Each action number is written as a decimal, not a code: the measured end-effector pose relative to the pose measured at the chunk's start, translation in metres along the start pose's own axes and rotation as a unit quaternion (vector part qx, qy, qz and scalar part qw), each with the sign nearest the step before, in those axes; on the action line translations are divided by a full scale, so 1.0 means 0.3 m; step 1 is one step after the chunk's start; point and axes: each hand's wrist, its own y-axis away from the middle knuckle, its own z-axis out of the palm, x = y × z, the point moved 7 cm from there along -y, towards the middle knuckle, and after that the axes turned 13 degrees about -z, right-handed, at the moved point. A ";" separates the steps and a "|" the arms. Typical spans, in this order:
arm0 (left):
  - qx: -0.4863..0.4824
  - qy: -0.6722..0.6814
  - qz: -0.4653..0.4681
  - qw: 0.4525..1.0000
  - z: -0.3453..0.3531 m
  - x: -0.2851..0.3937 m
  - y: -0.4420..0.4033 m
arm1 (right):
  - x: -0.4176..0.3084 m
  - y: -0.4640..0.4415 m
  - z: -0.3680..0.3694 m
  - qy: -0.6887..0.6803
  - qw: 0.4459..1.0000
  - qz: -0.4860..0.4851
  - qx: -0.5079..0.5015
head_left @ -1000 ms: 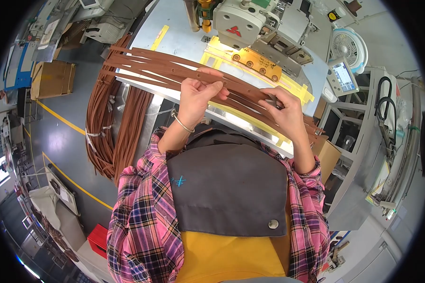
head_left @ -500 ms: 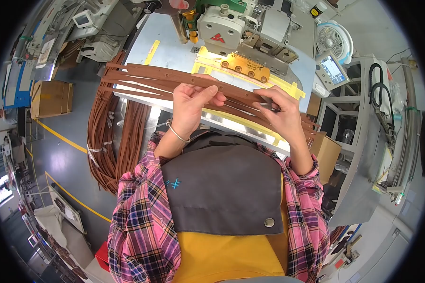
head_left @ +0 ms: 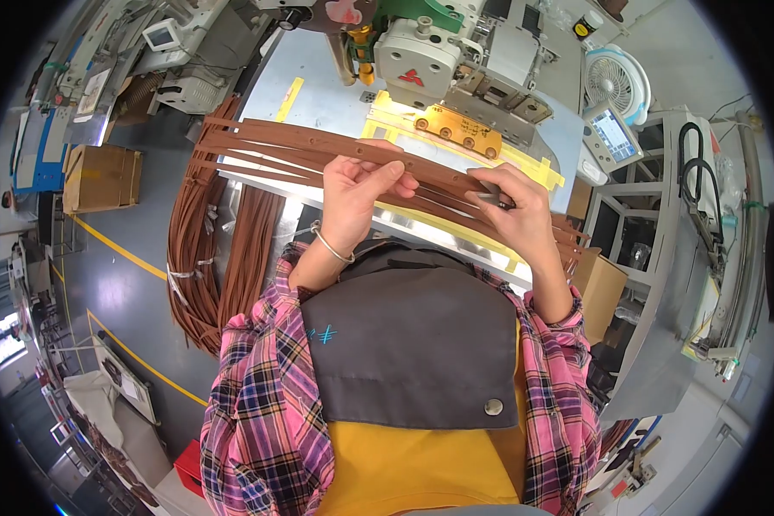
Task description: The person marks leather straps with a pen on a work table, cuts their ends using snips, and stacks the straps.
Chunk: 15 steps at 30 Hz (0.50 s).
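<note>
A long brown strap (head_left: 430, 169) with small round marks or holes along it stretches across in front of me, above the sewing machine's table (head_left: 318, 73). My left hand (head_left: 357, 182) pinches it between thumb and fingers. On the right, my right hand (head_left: 518, 206) is closed around a small dark tool (head_left: 506, 203), mostly hidden by the fingers; its fingertips touch the strap. More brown straps (head_left: 275, 165) run beneath and beside this one. Just beyond the hands, a yellow clamp plate (head_left: 457, 131) sits under the white sewing machine head (head_left: 415, 64).
Bundled brown straps (head_left: 193, 275) hang off the table's left side. At the right stand a control screen (head_left: 612, 133), a white fan (head_left: 615, 82) and a metal rack (head_left: 611, 206). A cardboard box (head_left: 103, 179) is on the floor at left, another box (head_left: 600, 284) at right.
The whole view has shifted slightly, with the scene sitting a little further right and lower. Both hands keep nearly the same grip and place on the strap.
</note>
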 end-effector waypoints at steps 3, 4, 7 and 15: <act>0.012 0.001 0.010 1.000 -0.005 0.009 -0.001 | -0.006 -0.009 0.006 0.011 1.000 -0.004 0.002; 0.009 -0.003 0.010 1.000 -0.005 0.007 0.000 | -0.004 -0.009 0.007 0.012 1.000 -0.001 0.000; 0.009 -0.012 0.009 1.000 -0.004 0.008 0.003 | -0.012 -0.012 0.007 0.018 1.000 0.003 -0.008; 0.006 -0.047 0.013 0.999 -0.001 0.010 0.014 | -0.015 -0.012 0.013 0.035 0.999 -0.008 -0.009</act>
